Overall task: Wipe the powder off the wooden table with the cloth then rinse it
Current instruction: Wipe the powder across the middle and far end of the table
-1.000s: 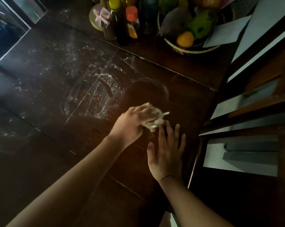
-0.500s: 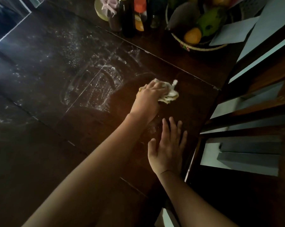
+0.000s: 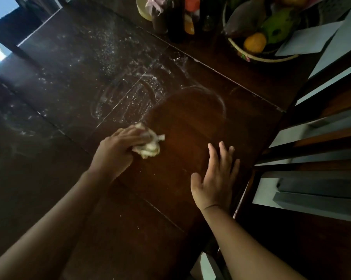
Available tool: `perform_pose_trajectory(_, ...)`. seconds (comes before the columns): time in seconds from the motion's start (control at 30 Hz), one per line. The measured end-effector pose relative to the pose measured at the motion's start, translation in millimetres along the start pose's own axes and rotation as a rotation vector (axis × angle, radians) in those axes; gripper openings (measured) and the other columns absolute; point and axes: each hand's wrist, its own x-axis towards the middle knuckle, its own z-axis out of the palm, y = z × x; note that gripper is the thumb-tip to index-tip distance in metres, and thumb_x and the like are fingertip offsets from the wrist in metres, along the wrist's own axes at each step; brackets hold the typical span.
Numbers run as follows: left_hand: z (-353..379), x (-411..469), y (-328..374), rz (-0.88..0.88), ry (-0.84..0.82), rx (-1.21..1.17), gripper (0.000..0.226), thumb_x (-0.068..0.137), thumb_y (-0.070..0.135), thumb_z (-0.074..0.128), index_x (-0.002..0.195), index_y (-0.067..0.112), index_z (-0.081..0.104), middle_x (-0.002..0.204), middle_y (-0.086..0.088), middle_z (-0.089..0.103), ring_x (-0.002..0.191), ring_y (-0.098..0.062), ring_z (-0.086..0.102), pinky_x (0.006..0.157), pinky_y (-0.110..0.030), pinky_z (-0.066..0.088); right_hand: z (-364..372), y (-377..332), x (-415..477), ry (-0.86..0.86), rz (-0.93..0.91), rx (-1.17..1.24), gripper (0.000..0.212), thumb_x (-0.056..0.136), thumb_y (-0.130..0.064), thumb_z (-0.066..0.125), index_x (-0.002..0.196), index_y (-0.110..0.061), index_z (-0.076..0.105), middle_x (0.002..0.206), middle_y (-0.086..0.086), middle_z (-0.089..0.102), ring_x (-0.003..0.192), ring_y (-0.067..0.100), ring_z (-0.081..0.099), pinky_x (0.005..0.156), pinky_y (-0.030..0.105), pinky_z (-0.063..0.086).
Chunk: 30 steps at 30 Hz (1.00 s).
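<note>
Your left hand [image 3: 118, 152] is squeezing the cloth [image 3: 149, 144] to rub powder [image 3: 134, 93] away. Your right hand [image 3: 217, 178] is lying open and empty, steadying you on the surface [image 3: 190, 118].

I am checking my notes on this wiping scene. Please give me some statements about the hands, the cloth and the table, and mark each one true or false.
1. The left hand presses the cloth on the table. True.
2. The right hand holds a second cloth. False: it is open and flat, holding nothing.
3. White powder remains on the table beyond the cloth. True.
4. The fruit bowl stands between the two hands. False: it is at the far edge, near the bottles.
5. The cloth is spread flat. False: it is bunched up.
</note>
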Motion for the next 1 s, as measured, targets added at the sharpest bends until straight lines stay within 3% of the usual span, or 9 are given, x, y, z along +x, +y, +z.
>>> perform_pose_trajectory(0.13,46.1,-3.9,58.7,-0.306,0.222,0.018,0.066,0.078,-0.003,0.056,0.134,0.031,0.058,0.149,0.003,0.046,0.139,-0.025,0.038,0.111,-0.05,0.034,1.8,0.8,-0.1,-0.004,-0.015,-0.011,0.083,0.068,-0.035,0.042,0.149,-0.018,0.04,0.162,0.009,0.026,0.153,0.03,0.008,0.123,0.052,-0.001)
perform_pose_trajectory(0.33,81.1,-95.4,79.9,-0.02,-0.02,0.08,0.076,0.086,0.009,0.061,0.144,0.048,0.032,0.156,0.017,0.019,0.147,-0.011,0.014,0.12,-0.038,0.01,1.9,2.3,-0.5,-0.038,-0.024,0.02,0.077,0.078,-0.041,0.033,0.152,-0.02,0.037,0.163,0.008,0.024,0.154,0.029,0.003,0.122,0.052,-0.005)
perform_pose_trajectory(0.43,44.5,-139.6,42.5,0.021,-0.08,0.021,0.079,0.077,0.006,0.068,0.137,0.052,0.045,0.15,0.028,0.028,0.14,-0.005,0.032,0.113,-0.04,0.036,-6.0,0.4,1.0,-0.105,-0.003,0.035,0.078,0.078,-0.04,0.029,0.154,-0.024,0.033,0.165,0.005,0.019,0.154,0.023,-0.002,0.121,0.046,-0.012)
perform_pose_trajectory(0.53,9.9,-163.9,0.2,-0.331,0.099,0.027,0.073,0.074,0.001,0.068,0.128,0.048,0.057,0.144,0.028,0.042,0.127,-0.011,0.051,0.095,-0.036,0.05,-16.6,9.1,0.4,-0.213,-0.052,0.033,0.076,0.082,-0.041,0.031,0.157,-0.027,0.025,0.167,0.003,0.01,0.154,0.019,-0.007,0.121,0.044,-0.014)
perform_pose_trajectory(0.67,20.0,-169.4,9.1,-0.618,0.265,0.086,0.062,0.082,-0.001,0.051,0.132,0.036,0.057,0.145,-0.002,0.049,0.113,-0.034,0.06,0.089,-0.048,0.054,-29.4,21.0,4.1,-0.39,-0.179,-0.148,0.075,0.091,-0.048,0.03,0.159,-0.027,0.007,0.167,0.006,-0.005,0.152,0.023,-0.014,0.123,0.049,-0.009)
perform_pose_trajectory(0.77,59.7,-187.6,71.2,-0.489,0.236,0.096,0.059,0.081,0.003,0.044,0.131,0.032,0.059,0.137,-0.008,0.053,0.103,-0.033,0.064,0.08,-0.043,0.056,-37.7,15.9,5.0,-0.437,-0.235,-0.308,0.078,0.096,-0.051,0.037,0.159,-0.021,0.002,0.166,0.014,-0.006,0.152,0.032,-0.01,0.123,0.053,-0.002)
perform_pose_trajectory(0.83,90.9,-210.7,113.7,-0.329,0.095,0.113,0.063,0.086,0.011,0.036,0.143,0.039,0.04,0.152,-0.001,0.037,0.131,-0.029,0.047,0.103,-0.046,0.046,-43.1,9.1,2.7,-0.473,-0.279,-0.388,0.085,0.094,-0.057,0.039,0.159,-0.017,0.001,0.165,0.019,-0.005,0.152,0.037,-0.008,0.122,0.054,0.003)
perform_pose_trajectory(0.9,106.6,-237.9,129.6,-0.202,-0.041,0.05,0.071,0.09,0.017,0.055,0.149,0.043,0.026,0.16,0.006,0.019,0.145,-0.023,0.03,0.113,-0.047,0.031,-48.5,3.3,2.9,-0.536,-0.312,-0.445,0.093,0.092,-0.062,0.041,0.158,-0.014,-0.001,0.163,0.023,-0.006,0.151,0.042,-0.007,0.121,0.056,0.006)
perform_pose_trajectory(1.0,96.3,-261.8,120.2,-0.177,0.017,0.031,0.062,0.083,0.035,0.061,0.141,0.044,0.041,0.153,0.004,0.04,0.129,-0.023,0.053,0.094,-0.042,0.053,-58.5,2.4,8.9,-0.63,-0.354,-0.499,0.097,0.09,-0.065,0.044,0.158,-0.014,-0.002,0.163,0.024,-0.005,0.15,0.044,-0.004,0.12,0.054,0.011)
